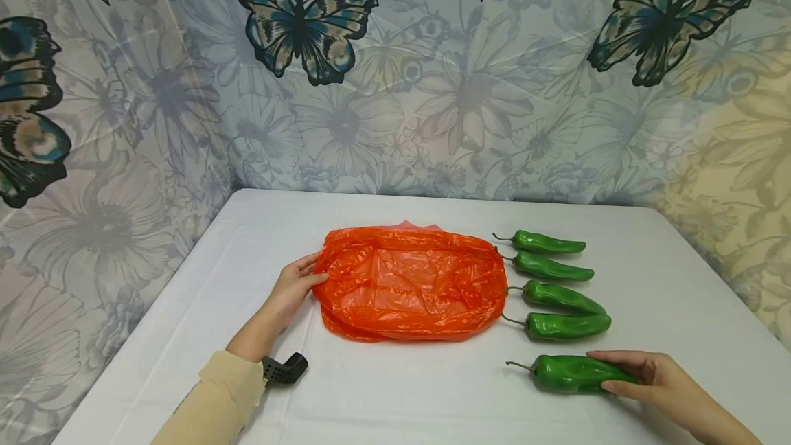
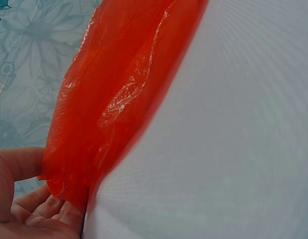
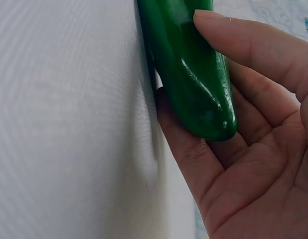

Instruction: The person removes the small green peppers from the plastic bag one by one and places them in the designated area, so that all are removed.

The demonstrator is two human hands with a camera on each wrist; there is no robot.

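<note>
A crumpled orange-red plastic bag (image 1: pixel 410 287) lies in the middle of the white table. At its left edge, my left hand (image 1: pixel 295 292) pinches the thin film between thumb and fingers; the left wrist view shows the bag (image 2: pixel 109 94) running up from the thumb. My right hand (image 1: pixel 649 380) grips the tip end of the nearest green chili pepper (image 1: pixel 571 373), thumb on one side and fingers round the other. That pepper (image 3: pixel 194 74) appears close up in the right wrist view, its stem end out of that frame.
Several more green peppers (image 1: pixel 552 267) lie in a column right of the bag, stems pointing left towards it. One pepper (image 1: pixel 562 296) bends down against its neighbour (image 1: pixel 568 325). Butterfly-patterned cloth (image 1: pixel 457 108) hangs behind the white table (image 1: pixel 371 397).
</note>
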